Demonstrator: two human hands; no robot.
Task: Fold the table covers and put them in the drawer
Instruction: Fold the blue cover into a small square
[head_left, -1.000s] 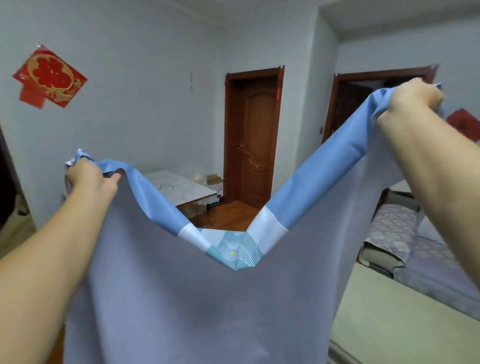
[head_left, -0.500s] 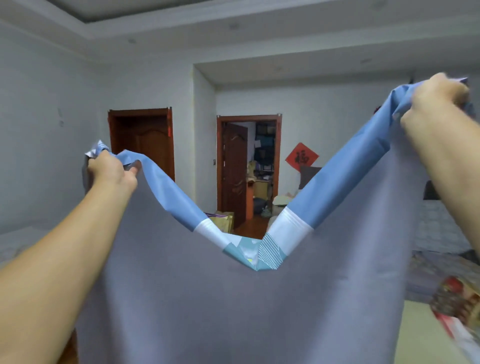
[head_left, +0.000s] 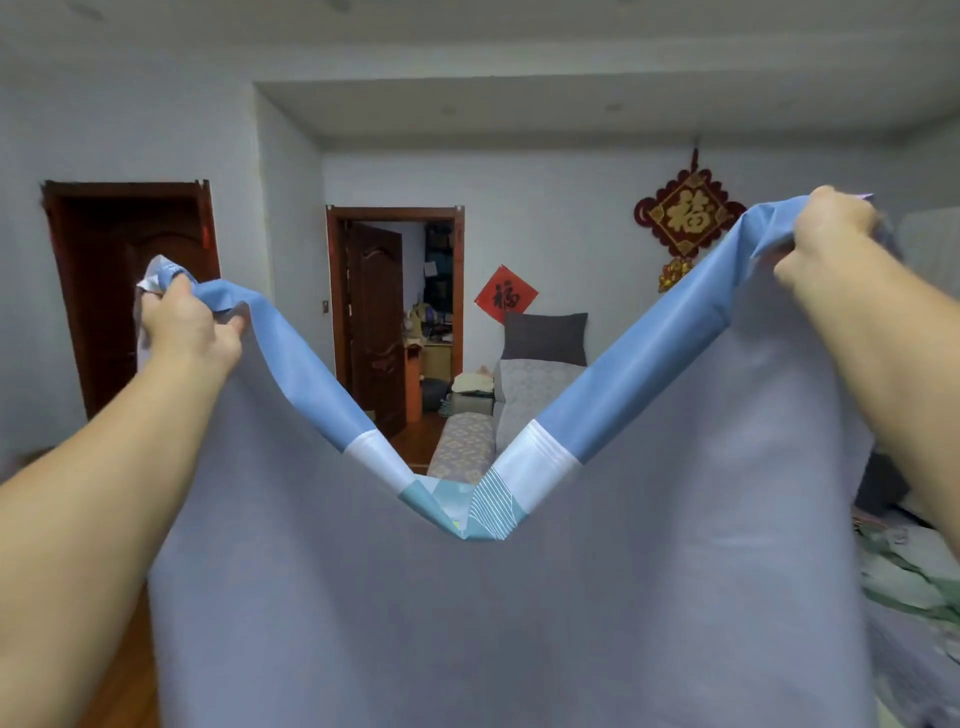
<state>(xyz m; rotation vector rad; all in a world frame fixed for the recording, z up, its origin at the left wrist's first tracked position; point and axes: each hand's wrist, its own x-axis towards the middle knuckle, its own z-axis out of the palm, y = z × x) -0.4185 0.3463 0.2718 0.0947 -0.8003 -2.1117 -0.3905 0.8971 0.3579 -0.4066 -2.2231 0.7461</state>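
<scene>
Gripping the table cover, both hands hold it up before wooden doors.

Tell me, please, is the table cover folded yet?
Not yet: the table cover hangs spread between left hand and right hand.

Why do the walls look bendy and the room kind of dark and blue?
Head view: the wide-angle lens bows the wall and ceiling lines; the light is dim and cool, with no glare; the table cover and both hands look sharp, far objects softer.
</scene>
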